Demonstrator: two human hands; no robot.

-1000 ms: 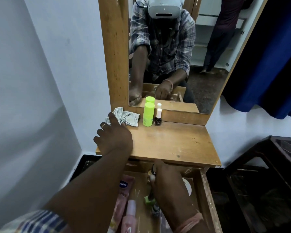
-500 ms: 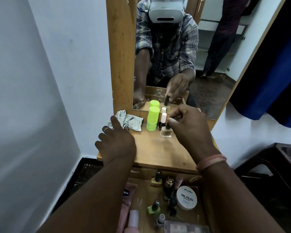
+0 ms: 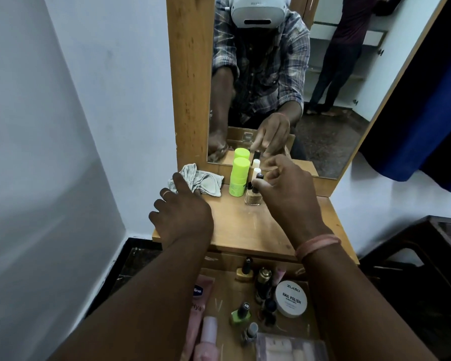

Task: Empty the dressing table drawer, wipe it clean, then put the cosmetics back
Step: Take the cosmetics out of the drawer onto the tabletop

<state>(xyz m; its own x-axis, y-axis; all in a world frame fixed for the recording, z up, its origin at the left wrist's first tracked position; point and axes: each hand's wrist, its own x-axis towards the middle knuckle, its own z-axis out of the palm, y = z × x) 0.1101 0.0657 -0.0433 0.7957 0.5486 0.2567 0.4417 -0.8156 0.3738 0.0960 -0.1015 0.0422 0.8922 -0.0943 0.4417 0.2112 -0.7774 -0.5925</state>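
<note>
- Right now my right hand (image 3: 284, 188) pinches the black cap of a beige nail polish bottle (image 3: 253, 198), which stands upright on the counter (image 3: 245, 225) near the back.
- Just beside it to the left stand a lime green tube (image 3: 238, 177) and a small white-capped bottle (image 3: 256, 172), both close to the mirror (image 3: 323, 87), so the back row is tight.
- My left hand (image 3: 182, 212) rests on the counter's left part, fingers loosely curled, forefinger touching a crumpled grey cloth (image 3: 197, 182); its grip holds nothing.
- Bare wood runs across the counter's middle, right side and front edge.
- Below the front edge the open drawer (image 3: 227, 293) still holds cosmetics: a gold-based bottle (image 3: 245, 270), a green nail polish bottle (image 3: 241, 312), a round white tin (image 3: 292, 298) marked nail polish, dark bottles beside it, pink tubes (image 3: 201, 308) on the left and a clear case (image 3: 292, 347) at the near edge.
- My forearms cross over the drawer's left and right parts.
- A white wall closes the left side; a dark blue curtain (image 3: 427, 113) hangs on the right.
</note>
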